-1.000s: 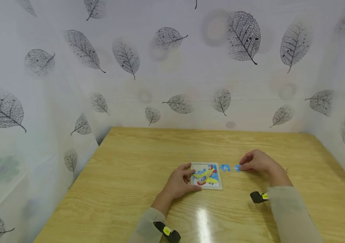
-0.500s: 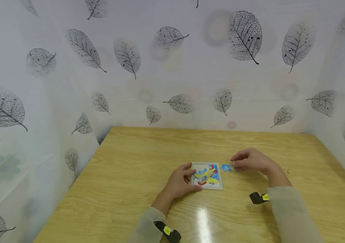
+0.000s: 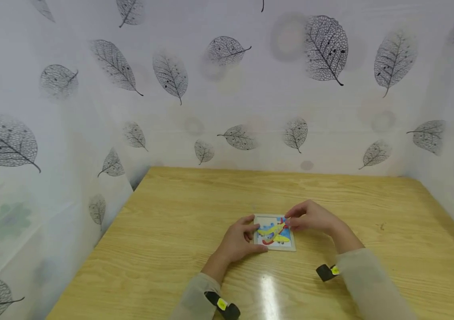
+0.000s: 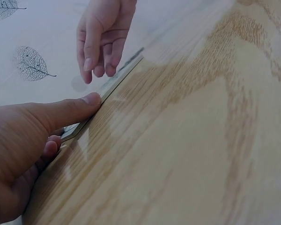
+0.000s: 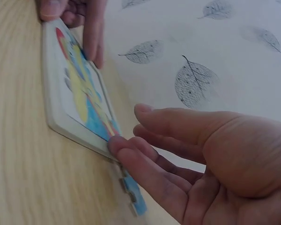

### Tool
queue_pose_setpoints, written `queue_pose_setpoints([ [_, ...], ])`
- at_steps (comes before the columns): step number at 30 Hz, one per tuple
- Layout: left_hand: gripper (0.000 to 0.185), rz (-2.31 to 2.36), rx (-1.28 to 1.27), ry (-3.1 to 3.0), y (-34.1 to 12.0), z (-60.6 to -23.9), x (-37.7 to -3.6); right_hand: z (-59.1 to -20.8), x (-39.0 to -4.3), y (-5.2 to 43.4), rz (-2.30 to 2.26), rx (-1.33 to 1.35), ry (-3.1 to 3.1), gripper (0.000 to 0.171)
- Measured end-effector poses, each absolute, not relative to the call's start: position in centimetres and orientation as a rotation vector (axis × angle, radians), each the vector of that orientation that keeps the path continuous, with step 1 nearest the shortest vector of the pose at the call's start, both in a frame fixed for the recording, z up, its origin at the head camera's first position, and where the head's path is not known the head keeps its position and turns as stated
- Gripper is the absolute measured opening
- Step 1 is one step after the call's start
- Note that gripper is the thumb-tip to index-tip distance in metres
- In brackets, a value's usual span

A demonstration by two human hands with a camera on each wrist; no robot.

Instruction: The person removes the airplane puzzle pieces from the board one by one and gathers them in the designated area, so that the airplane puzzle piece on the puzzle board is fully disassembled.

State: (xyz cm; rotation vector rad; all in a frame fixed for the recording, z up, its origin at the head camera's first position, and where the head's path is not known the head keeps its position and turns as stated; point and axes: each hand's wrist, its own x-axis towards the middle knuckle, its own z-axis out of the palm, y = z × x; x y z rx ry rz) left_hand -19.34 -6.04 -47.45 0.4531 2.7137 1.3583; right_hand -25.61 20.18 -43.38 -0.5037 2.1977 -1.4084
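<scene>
A small square puzzle board (image 3: 275, 236) with a yellow aeroplane picture lies on the wooden table (image 3: 178, 231). My left hand (image 3: 239, 239) holds its left side, thumb (image 4: 70, 108) against the near edge (image 4: 116, 83) and fingers (image 5: 94, 37) on the far part. My right hand (image 3: 308, 217) hovers at the board's upper right corner, fingers nearly straight, one fingertip (image 5: 118, 143) touching the frame (image 5: 70, 126). A loose blue piece (image 5: 135, 200) lies on the table under those fingers; it is hidden in the head view.
White sheets printed with grey leaves (image 3: 323, 49) wall the table in at the back and both sides. Black wrist cameras (image 3: 222, 306) (image 3: 326, 272) sit on both sleeves. Bare tabletop lies all around the board.
My right hand has slid left from the two loose blue pieces to the board's right corner, and those pieces no longer show in the head view. The left hand has kept its hold.
</scene>
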Motion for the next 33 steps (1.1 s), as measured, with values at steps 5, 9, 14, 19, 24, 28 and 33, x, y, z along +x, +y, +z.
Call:
queue_pose_setpoints([
  [5,0.071,1.345,0.459,2.73,-5.9,-47.3,-19.3,-43.8,-25.3,18.9,-1.371,-0.527,2.237,0.025],
  [9,0.071,1.333,0.452,2.733,-5.9,-47.2,-19.3,-44.2,-25.4,18.3,-1.364,-0.502,2.261,0.022],
  [14,0.072,1.341,0.447,2.728,-5.9,-47.5,-19.3,-44.8,-25.5,18.0,-1.363,-0.454,2.278,0.02],
  [19,0.072,1.337,0.455,2.729,-6.0,-47.7,-19.4,-45.1,-25.5,17.9,-1.342,-0.487,2.304,0.019],
  [24,0.072,1.345,0.462,2.721,-6.1,-47.7,-19.3,-45.0,-25.2,17.5,-1.328,-0.546,2.333,0.016],
  [28,0.071,1.348,0.476,2.72,-6.1,-47.7,-19.3,-44.7,-25.2,17.2,-1.295,-0.557,2.372,0.013],
  [33,0.072,1.348,0.506,2.729,-6.0,-47.6,-19.4,-44.4,-25.2,16.9,-1.196,-0.592,2.518,0.009],
])
